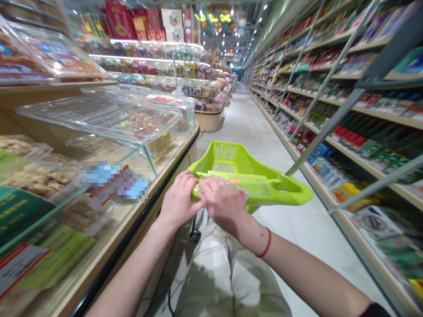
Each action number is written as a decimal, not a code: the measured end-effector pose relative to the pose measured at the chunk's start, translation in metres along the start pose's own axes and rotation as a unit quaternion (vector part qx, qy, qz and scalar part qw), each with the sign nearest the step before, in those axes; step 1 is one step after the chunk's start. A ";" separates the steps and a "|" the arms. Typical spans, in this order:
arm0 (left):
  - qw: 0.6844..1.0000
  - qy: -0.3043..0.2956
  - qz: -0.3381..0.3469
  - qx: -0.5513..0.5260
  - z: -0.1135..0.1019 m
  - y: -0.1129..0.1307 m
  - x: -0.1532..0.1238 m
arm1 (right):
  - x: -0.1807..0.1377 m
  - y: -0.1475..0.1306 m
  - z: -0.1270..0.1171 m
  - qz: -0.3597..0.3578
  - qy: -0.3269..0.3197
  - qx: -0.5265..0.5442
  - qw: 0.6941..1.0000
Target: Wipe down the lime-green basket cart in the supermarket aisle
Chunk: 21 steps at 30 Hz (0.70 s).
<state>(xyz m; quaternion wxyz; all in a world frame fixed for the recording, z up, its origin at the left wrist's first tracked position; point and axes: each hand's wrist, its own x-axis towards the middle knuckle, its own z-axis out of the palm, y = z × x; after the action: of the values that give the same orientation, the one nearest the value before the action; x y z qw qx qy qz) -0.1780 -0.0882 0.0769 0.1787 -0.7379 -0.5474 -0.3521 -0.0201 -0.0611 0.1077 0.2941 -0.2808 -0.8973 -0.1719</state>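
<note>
A lime-green shopping cart [291,193] stands right in front of me, its perforated basket pointing up the aisle. My left hand [180,193] wraps round the left end of its handle. Close beside it, my right hand [223,200] is closed over the same handle, left of the middle; a red string circles that wrist. The two hands touch or nearly touch. Past my right hand, a clear plastic panel with a small orange label shows on the handle. Both palms and the undersides of the fingers are hidden.
Along the left runs a counter of clear bins [145,127] holding packaged dried goods, with a dark edge rail [132,237] near my left arm. Tall stocked shelves [330,114] line the right. A rounded display stand [209,119] juts out ahead. Pale tiled floor [236,119] runs between.
</note>
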 end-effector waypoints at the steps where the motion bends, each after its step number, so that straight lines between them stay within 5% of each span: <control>1: 1.000 0.000 0.000 0.002 0.000 0.000 0.000 | -0.002 0.001 0.001 0.001 0.011 -0.001 1.000; 15: 0.999 -0.030 -0.017 -0.018 -0.002 -0.005 0.000 | -0.081 0.060 -0.032 -0.039 0.069 0.026 0.997; 21: 1.000 -0.019 0.006 -0.023 -0.003 -0.001 -0.002 | -0.073 0.063 -0.033 -0.023 0.070 0.028 0.997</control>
<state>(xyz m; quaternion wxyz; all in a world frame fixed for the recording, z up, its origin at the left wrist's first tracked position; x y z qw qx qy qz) -0.1801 -0.0914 0.0774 0.1537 -0.7517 -0.5376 -0.3498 0.0813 -0.0563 0.0967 0.3598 -0.2394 -0.8851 -0.1726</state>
